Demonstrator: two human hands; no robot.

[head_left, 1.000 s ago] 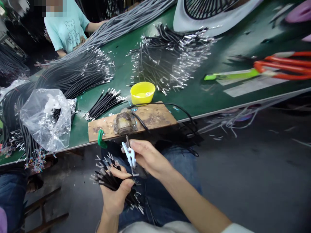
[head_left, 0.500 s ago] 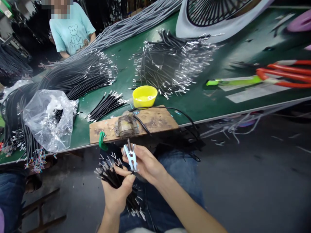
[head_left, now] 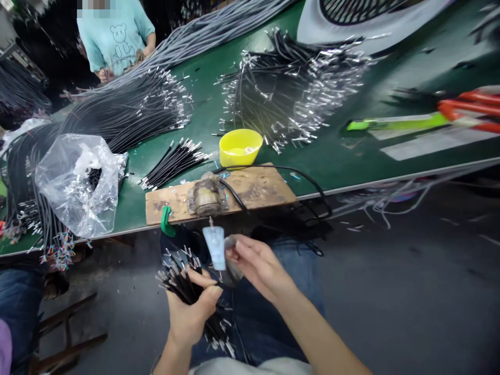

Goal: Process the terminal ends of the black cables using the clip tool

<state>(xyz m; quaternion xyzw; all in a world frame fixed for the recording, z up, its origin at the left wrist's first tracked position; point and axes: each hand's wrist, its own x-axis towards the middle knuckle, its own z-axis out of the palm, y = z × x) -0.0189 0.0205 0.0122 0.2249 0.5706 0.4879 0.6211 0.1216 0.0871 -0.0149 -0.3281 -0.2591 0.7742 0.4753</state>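
Note:
My left hand (head_left: 189,315) is closed round a bundle of short black cables (head_left: 182,284) with bare silvery ends. From its thumb and forefinger, one cable end points up at the light-blue clip (head_left: 215,247). That clip hangs on the thin shaft of a small, grimy motor (head_left: 207,196) and shows its broad face. Just right of the clip, apart from it, is my right hand (head_left: 258,263), fingers curled and pressed together. Something grey sits at its fingertips; I cannot tell whether it is a finger cover or a held thing.
The motor sits on a wooden board (head_left: 261,187) by a green clamp (head_left: 167,221) at the table edge. Behind are a yellow bowl (head_left: 240,149), cut black cables (head_left: 174,164), a larger cable pile (head_left: 289,94) and a plastic bag (head_left: 78,182). A person (head_left: 117,39) works across the table.
My right hand has let go of the light-blue clip and moved slightly right. The clip has turned from edge-on to face-on. My left hand still grips the cables.

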